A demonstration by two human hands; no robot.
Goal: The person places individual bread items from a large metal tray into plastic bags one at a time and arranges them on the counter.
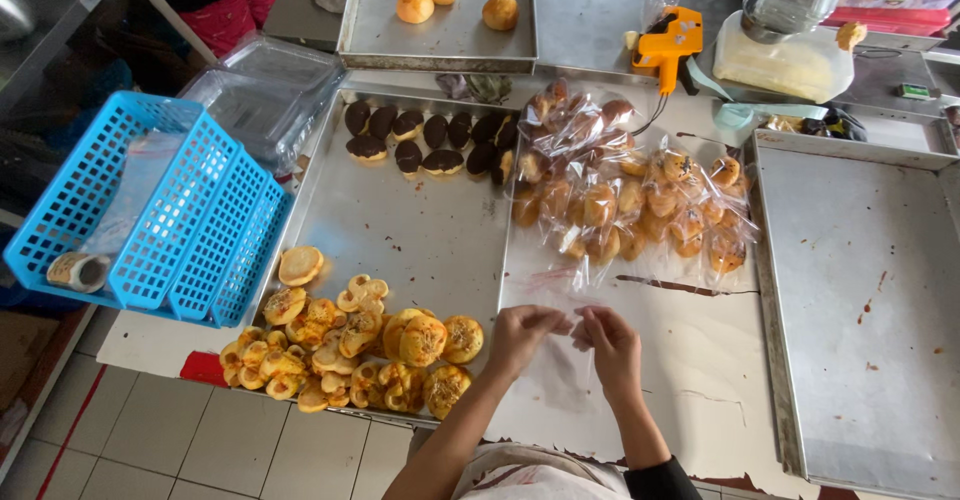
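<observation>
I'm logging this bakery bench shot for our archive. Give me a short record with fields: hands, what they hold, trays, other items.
left hand: left hand pinches the edge of a thin clear plastic bag
right hand: right hand grips the same bag, close beside the left
near tray: large steel baking tray with chocolate-topped round buns at the back and golden flaky pastries in front
bagged goods: heap of pastries in clear bags on the white table
side items: blue plastic basket; orange price-label gun; bare steel tray at right
</observation>
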